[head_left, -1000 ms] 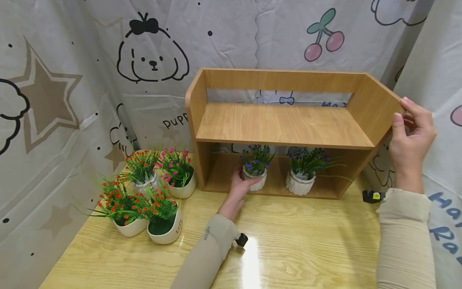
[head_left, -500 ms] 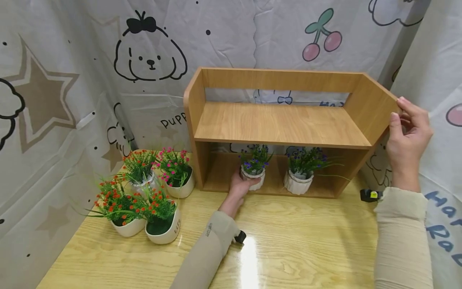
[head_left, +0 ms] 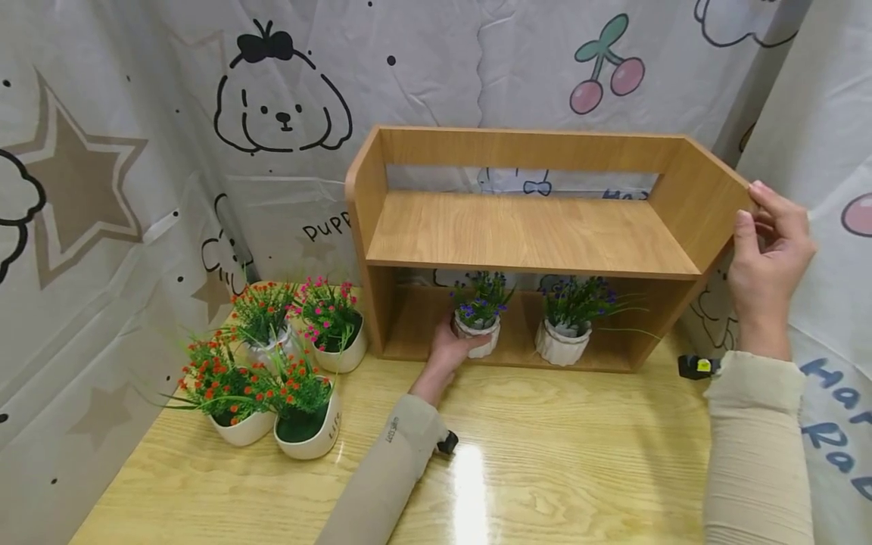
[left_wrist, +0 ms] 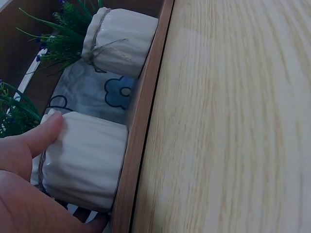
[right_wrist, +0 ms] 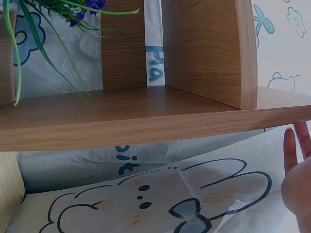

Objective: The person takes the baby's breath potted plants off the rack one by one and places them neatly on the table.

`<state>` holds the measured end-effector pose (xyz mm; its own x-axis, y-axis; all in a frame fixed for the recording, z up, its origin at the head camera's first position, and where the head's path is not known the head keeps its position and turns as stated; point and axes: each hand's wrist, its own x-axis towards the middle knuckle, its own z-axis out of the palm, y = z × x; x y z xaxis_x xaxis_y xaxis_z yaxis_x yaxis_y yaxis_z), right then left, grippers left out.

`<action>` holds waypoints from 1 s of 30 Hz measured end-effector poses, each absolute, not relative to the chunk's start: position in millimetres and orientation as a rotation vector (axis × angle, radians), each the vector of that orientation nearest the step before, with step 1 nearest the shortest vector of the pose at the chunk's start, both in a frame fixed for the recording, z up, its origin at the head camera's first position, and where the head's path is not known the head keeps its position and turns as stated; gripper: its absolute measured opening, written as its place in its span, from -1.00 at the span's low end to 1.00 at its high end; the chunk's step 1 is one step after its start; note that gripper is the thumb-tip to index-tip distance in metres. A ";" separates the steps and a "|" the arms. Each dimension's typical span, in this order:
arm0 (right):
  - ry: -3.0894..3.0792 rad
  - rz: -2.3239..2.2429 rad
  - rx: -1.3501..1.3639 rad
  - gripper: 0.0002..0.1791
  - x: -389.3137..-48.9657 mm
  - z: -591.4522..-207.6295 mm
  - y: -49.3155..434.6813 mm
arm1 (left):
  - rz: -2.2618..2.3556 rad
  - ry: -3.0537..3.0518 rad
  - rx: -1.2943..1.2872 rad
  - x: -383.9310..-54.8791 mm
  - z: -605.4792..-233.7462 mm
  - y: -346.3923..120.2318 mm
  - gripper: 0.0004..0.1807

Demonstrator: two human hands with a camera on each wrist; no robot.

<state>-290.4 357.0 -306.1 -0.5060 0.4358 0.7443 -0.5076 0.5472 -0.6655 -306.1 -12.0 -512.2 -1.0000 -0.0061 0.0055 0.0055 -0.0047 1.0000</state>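
Note:
My left hand [head_left: 451, 350] grips a white ceramic pot [left_wrist: 87, 162] of purple-blue artificial flowers [head_left: 482, 299]. Its thumb lies across the front of the pot near the rim, and the other fingers pass behind and under it. This pot stands at the front of the lower level of a wooden shelf [head_left: 524, 235]. To its right is a matching white pot [head_left: 562, 343] with purple-blue flowers, a string tied round its neck in the left wrist view. My right hand [head_left: 773, 269] holds the front edge of the shelf's right side panel [head_left: 708, 204] between thumb and fingers.
Left of the shelf, several white pots with red flowers [head_left: 303, 386] and one with pink flowers [head_left: 334, 322] stand together on the wood-grain table [head_left: 559, 454]. A printed curtain [head_left: 436, 68] hangs behind and at both sides.
The head view has shifted slightly. The left wrist has lowered a little while the hand stays on its pot; the right hand keeps its hold on the shelf.

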 end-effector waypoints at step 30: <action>-1.756 1.171 0.064 -0.70 -281.2 -299.0 345.9 | -2.112 -2.329 -0.096 -314.7 -512.9 -17.9 0.14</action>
<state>-281.2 345.9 -299.0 -0.5138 0.4368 0.7384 -0.5136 0.5328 -0.6726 -314.7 -17.9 -512.9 -0.9981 0.0482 0.0380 0.0425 0.0966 0.9944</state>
